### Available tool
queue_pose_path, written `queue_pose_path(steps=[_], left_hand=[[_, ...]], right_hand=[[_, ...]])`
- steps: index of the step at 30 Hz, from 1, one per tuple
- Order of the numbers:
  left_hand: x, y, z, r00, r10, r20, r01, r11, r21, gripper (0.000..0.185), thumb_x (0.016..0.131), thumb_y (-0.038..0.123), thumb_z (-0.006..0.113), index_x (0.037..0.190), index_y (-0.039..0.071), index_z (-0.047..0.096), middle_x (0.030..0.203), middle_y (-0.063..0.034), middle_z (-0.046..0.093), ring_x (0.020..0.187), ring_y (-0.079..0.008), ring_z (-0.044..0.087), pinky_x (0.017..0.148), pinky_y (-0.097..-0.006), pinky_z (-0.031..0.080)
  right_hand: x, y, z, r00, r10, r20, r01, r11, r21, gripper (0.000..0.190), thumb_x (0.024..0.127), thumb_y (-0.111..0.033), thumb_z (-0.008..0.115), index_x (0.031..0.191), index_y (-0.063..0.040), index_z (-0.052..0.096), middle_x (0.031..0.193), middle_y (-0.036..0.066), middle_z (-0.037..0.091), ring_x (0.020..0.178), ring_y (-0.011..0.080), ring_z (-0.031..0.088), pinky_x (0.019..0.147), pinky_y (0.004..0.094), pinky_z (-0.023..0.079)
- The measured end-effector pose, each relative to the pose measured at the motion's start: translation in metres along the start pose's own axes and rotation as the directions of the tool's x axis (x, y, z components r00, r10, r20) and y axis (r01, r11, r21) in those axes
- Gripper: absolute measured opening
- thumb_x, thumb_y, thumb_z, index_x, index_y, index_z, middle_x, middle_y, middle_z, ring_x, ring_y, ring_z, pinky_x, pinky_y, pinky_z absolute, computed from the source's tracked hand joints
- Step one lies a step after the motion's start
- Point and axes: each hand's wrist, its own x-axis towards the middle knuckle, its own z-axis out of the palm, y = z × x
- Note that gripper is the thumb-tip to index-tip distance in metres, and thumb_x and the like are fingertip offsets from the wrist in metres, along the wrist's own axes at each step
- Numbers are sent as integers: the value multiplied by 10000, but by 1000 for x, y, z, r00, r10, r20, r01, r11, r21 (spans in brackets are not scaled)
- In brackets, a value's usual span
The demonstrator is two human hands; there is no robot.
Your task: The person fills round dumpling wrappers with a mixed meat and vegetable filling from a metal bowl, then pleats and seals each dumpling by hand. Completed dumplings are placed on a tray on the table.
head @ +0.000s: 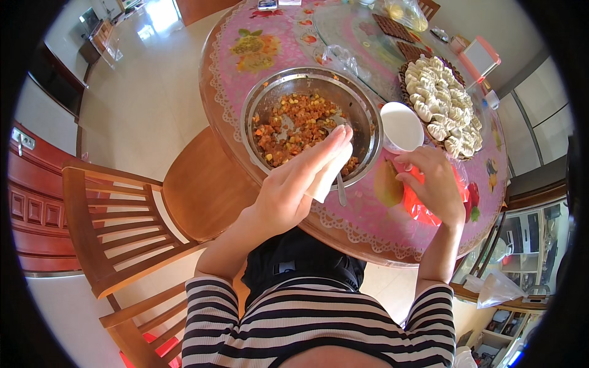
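My left hand point(294, 184) is held over the near rim of a steel bowl point(373, 142) of chopped filling point(303, 115), with a pale dumpling wrapper point(327, 177) lying against its palm and fingers. Below it, a metal spoon point(341, 191) leans over the bowl's rim, its upper part partly hidden. My right hand point(428, 179) is over a red plastic bag point(416, 202), fingers apart and curved; whether it touches the bag I cannot tell. A white bowl point(401, 127) stands between the steel bowl and a woven tray point(405, 89) heaped with folded dumplings point(441, 101).
The round table point(368, 230) has a pink patterned cover. Crumpled clear plastic point(340, 57) lies behind the steel bowl. Farther back are brown woven mats point(392, 27) and a bag of yellowish food point(405, 14). A wooden chair point(207, 175) stands at the left edge.
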Motion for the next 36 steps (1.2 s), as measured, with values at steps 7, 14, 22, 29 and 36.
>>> queue_pose_path(steps=[7, 14, 22, 29, 36], left_hand=[[2, -9, -5, 820, -572, 13, 401, 559, -726, 431, 968, 26, 399, 1382, -78, 334, 1332, -264, 487, 1225, -362, 520, 1011, -402, 467], [-1, -20, -35, 693, -721, 16, 268, 237, -934, 432, 965, 79, 467, 1331, -115, 348, 1332, -248, 470, 1264, -395, 461, 1098, -505, 370], [-14, -19, -53, 677, -733, -56, 284, 330, -900, 491, 968, 124, 476, 1362, -116, 306, 1357, -263, 445, 1291, -412, 428, 1100, -501, 357], [-18, -20, -59, 671, -737, -77, 261, 332, -907, 428, 966, 115, 483, 1323, -93, 370, 1306, -226, 497, 1238, -379, 493, 1067, -519, 398], [-25, -25, -63, 626, -772, -111, 290, 362, -886, 434, 964, 126, 491, 1326, -88, 382, 1310, -207, 504, 1243, -334, 496, 1065, -479, 402]], right_hand=[[9, -15, 8, 982, -183, -45, 182, 983, -18, 482, 642, -207, 798, 1086, -94, 650, 857, 84, 571, 860, 275, 552, 787, 404, 449], [17, -43, 48, 913, -408, 18, 400, 904, 152, 531, 653, -215, 796, 1148, -108, 638, 895, 87, 544, 872, 268, 550, 751, 402, 456], [45, -25, 59, 854, -423, -304, 472, 875, 107, 244, 773, -108, 717, 1004, -50, 665, 836, 90, 615, 784, 276, 598, 698, 380, 485], [88, 17, 53, 827, 171, -536, 127, 871, 474, 140, 914, -113, 620, 935, 9, 685, 731, 98, 665, 628, 144, 619, 585, 260, 485], [88, 17, 70, 867, 337, -366, 86, 623, 777, 239, 969, -175, 567, 908, 34, 665, 660, 42, 629, 576, 73, 552, 537, 223, 455]])
